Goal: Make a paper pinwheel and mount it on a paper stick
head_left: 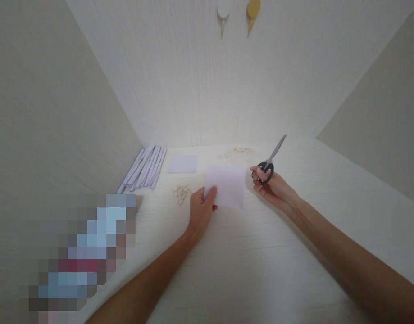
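My left hand [200,210] pinches the lower left corner of a white sheet of paper [227,185], held just above the white table [261,261]. To the right of the sheet, my right hand [269,184] grips black-handled scissors [270,162]. Their closed blades point up and away to the right. The two hands are a short distance apart, with the paper between them.
A bundle of folded white paper strips [144,167] lies at the far left by the wall. A small white square sheet [182,164] rests behind the held paper. Small wooden sticks [181,192] and pale scraps [235,153] lie nearby. Two hooks [238,13] hang on the back wall.
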A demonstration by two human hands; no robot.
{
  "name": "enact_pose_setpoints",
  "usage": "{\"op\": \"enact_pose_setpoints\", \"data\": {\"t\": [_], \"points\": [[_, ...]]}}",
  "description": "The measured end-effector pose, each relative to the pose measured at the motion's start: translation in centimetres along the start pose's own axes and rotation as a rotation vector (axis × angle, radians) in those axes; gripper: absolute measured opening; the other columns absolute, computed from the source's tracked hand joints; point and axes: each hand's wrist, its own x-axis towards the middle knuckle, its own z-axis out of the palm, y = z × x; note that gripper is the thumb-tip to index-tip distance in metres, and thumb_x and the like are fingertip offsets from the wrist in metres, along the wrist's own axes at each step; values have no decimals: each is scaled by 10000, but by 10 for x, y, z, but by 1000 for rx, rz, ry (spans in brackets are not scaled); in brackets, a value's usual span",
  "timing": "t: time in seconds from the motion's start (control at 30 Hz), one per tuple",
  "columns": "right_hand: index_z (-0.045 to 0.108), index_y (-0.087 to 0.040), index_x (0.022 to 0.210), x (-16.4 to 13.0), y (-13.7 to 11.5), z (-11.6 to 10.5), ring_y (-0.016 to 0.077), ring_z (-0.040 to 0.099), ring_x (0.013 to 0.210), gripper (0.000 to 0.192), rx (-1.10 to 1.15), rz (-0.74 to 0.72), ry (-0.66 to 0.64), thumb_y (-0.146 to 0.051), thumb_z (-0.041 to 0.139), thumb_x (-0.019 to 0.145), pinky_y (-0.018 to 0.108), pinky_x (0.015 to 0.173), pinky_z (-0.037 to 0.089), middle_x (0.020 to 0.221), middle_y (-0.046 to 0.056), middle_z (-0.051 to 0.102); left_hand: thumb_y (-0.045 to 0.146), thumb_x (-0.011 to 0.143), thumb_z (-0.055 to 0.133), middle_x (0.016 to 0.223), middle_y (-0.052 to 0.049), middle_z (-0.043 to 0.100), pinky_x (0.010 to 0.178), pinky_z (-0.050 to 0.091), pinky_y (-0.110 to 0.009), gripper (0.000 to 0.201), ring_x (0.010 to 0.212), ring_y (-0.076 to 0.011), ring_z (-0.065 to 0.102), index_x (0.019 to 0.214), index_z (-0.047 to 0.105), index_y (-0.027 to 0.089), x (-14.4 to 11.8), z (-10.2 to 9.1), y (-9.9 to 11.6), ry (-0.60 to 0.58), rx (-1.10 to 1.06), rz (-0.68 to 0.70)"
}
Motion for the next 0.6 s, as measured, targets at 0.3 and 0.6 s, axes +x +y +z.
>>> {"op": "enact_pose_setpoints", "data": {"t": [0.3,0.6], "points": [[613,-150,646,-35,25,4,39,485,485,238,190,78,30,-312,730,518,123,436,413,569,-32,580,350,743,448,526,22,467,440,333,-172,258,482,-73,413,614,518,137,-22,-3,8,-238,161,131],[562,-132,577,-38,34,8,73,548,558,163,235,75,150,-154,718,534,171,539,495,601,-19,600,392,717,486,594,8,536,500,336,-202,287,549,-97,458,670,588,128,-19,-7,-7,-196,189,90]]}}
